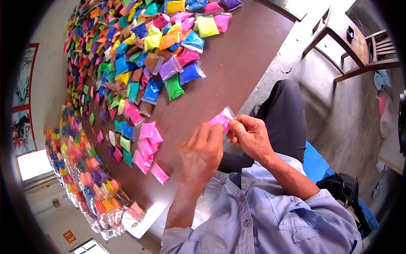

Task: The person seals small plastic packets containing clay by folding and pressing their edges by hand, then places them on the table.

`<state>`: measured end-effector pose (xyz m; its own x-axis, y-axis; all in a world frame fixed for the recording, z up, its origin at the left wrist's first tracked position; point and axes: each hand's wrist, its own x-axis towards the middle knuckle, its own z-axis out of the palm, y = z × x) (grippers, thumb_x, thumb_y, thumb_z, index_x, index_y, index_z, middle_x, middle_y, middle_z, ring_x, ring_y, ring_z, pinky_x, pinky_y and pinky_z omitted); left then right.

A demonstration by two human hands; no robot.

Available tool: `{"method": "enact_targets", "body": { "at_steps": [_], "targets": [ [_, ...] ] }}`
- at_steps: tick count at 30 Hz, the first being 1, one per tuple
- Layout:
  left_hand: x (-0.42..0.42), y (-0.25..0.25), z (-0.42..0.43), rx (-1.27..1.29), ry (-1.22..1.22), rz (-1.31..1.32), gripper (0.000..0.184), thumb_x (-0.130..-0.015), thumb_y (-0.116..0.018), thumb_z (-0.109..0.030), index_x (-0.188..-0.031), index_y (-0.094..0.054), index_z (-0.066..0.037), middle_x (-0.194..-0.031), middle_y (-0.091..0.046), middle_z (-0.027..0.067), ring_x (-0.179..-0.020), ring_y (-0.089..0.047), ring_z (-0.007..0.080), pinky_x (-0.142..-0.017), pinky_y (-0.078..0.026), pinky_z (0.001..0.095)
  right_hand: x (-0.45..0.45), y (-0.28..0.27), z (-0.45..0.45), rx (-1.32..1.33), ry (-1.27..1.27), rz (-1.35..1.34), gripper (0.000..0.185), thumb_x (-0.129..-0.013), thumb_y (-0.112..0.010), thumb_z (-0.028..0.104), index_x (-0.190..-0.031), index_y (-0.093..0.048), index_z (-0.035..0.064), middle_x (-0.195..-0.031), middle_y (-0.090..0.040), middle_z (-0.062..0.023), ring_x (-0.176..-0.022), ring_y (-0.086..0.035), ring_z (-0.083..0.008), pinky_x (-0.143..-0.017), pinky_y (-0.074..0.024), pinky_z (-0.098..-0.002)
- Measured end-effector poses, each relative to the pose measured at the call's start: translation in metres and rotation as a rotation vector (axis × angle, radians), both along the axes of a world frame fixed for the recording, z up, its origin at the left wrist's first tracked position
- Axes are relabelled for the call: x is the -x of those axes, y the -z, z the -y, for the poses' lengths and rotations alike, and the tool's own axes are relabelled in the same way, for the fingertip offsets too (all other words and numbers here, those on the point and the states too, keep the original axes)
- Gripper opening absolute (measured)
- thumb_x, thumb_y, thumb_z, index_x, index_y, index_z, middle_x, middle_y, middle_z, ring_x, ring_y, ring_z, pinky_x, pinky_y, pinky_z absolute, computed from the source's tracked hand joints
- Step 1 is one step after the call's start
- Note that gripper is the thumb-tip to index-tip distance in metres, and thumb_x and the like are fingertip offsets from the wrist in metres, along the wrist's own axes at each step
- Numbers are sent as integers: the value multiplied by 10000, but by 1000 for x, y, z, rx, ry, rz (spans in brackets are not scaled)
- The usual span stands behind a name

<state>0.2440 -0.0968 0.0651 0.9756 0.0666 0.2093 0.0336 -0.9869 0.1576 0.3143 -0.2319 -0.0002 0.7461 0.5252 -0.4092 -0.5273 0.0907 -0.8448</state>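
A small pink packet (221, 120) with a clear plastic edge is held up in front of my lap, near the table's edge. My left hand (204, 146) has its fingers closed on the packet's left side. On its right end, the thumb and fingertips of my right hand (252, 136) pinch the plastic. Part of the packet is hidden behind my fingers. Left of my left hand, several more pink packets (146, 146) lie in a small heap on the brown table (203, 99), with a single pink packet (160, 173) just below them.
A large spread of many-coloured packets (127, 55) covers the table's far and left parts. Along the left edge lie rows of packets in shiny clear wrapping (99, 194). A wooden chair (380, 51) stands at the right, and a blue seat (316, 161) shows beside me.
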Motion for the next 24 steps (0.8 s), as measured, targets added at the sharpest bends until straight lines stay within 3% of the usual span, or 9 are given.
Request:
{"method": "enact_targets", "body": {
  "at_steps": [24],
  "targets": [
    [-4, -9, 1, -68, 26, -64, 172, -851, -703, -95, -869, -533, -110, -821, -533, 43, -721, -668, 200, -542, -519, 354, 20, 10, -6, 64, 109, 171, 249, -1033, -613, 167, -935, -729, -31, -796, -733, -35, -655, -614, -62, -612, -521, -228]
  ]
}}
